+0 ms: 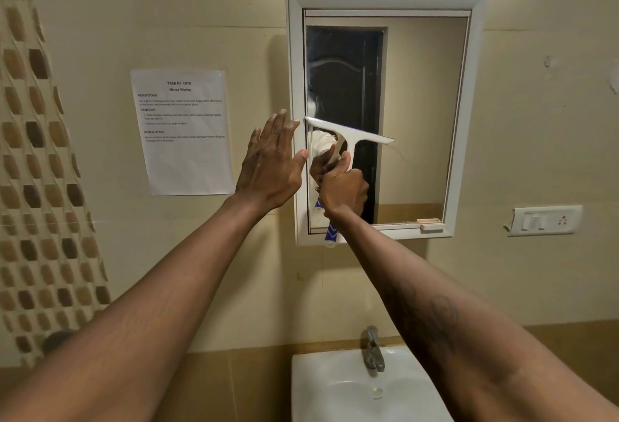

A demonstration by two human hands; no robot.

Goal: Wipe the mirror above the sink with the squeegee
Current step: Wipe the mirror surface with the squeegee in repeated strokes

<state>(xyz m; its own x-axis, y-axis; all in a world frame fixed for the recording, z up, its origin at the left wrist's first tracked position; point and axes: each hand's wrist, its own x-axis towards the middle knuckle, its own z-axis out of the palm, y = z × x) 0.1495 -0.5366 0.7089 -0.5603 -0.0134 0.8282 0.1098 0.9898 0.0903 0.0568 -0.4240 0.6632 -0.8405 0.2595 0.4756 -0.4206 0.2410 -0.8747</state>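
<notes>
Right hand [343,192] grips squeegee [348,135] on mirror [418,103], hiding most of its handle.

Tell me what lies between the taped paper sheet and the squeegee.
In the head view, the left hand lies there, fingers straight, fingertips over the white mirror frame; bare wall fills the rest. The right hand grips the squeegee.
</notes>
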